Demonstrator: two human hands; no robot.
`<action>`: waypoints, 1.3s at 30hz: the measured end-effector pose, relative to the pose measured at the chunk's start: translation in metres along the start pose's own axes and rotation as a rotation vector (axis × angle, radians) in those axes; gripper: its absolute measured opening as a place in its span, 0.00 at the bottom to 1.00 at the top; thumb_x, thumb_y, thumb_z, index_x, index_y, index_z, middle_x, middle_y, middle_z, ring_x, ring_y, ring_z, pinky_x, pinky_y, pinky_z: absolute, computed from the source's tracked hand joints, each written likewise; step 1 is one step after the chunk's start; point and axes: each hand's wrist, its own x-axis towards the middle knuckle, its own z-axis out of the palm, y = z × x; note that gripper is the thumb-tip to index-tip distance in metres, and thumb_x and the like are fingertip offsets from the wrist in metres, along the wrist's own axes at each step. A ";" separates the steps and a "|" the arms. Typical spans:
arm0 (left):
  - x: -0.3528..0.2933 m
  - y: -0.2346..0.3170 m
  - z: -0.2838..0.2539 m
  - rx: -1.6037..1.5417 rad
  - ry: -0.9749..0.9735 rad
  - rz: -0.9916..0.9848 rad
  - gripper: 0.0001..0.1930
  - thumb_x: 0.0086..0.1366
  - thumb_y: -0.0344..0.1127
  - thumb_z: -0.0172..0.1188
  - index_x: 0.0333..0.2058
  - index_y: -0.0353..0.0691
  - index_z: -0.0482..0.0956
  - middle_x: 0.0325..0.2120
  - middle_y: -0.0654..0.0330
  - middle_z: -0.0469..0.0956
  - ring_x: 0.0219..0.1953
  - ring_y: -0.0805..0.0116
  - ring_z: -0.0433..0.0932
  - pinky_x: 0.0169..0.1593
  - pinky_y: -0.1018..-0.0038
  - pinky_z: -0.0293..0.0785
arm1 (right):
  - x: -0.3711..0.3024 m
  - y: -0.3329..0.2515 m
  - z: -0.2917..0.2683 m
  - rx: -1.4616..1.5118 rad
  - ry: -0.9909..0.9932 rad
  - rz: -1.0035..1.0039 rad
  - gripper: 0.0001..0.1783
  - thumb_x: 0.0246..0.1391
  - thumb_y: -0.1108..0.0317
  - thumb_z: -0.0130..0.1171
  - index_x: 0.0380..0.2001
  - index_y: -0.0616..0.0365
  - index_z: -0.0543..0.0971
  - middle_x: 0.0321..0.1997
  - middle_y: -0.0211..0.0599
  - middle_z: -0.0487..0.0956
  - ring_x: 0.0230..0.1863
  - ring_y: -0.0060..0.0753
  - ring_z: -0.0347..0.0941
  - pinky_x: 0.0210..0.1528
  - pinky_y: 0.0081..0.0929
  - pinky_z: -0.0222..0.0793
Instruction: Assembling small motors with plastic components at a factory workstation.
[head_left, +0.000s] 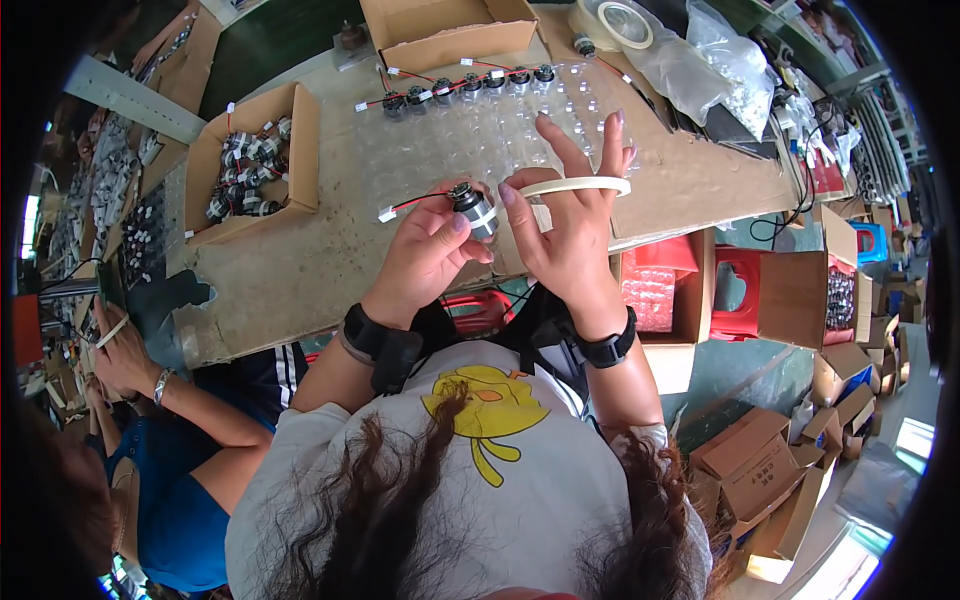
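My left hand is closed around a small black and silver motor, held upright between thumb and fingers. Its red and black wires run out to the left and end in a white connector. Close beside it, my right hand carries a narrow roll of white tape looped round its fingers. The thumb is at the ring's near left side, while other fingers stretch upward. Beyond both hands lies a clear plastic blister tray, with several similar wired motors lined up along its far edge.
A cardboard box of motors stands left; another cardboard box sits at the back. Plastic bags and a tape roll lie at the far right. Below the table's right edge is a box with red packing. A co-worker's hand is at left.
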 end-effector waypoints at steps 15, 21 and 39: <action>0.000 -0.005 0.005 0.079 0.072 -0.051 0.19 0.66 0.33 0.55 0.54 0.40 0.65 0.48 0.60 0.70 0.43 0.71 0.75 0.40 0.75 0.77 | -0.008 -0.005 0.011 -0.096 -0.017 -0.006 0.04 0.50 0.65 0.62 0.29 0.51 0.81 0.61 0.36 0.69 0.72 0.60 0.38 0.67 0.61 0.26; 0.000 0.003 0.006 0.034 0.054 -0.035 0.19 0.65 0.32 0.56 0.53 0.40 0.65 0.47 0.61 0.71 0.42 0.71 0.74 0.37 0.76 0.76 | -0.001 0.010 -0.004 0.287 -0.163 0.067 0.05 0.49 0.66 0.63 0.30 0.52 0.81 0.61 0.41 0.68 0.72 0.62 0.37 0.67 0.61 0.28; 0.000 0.006 0.002 0.142 0.104 -0.087 0.21 0.65 0.30 0.55 0.56 0.40 0.65 0.47 0.62 0.73 0.45 0.72 0.75 0.40 0.74 0.78 | 0.000 0.018 0.001 0.294 -0.239 0.021 0.06 0.49 0.64 0.63 0.31 0.52 0.81 0.62 0.40 0.68 0.71 0.62 0.41 0.67 0.61 0.34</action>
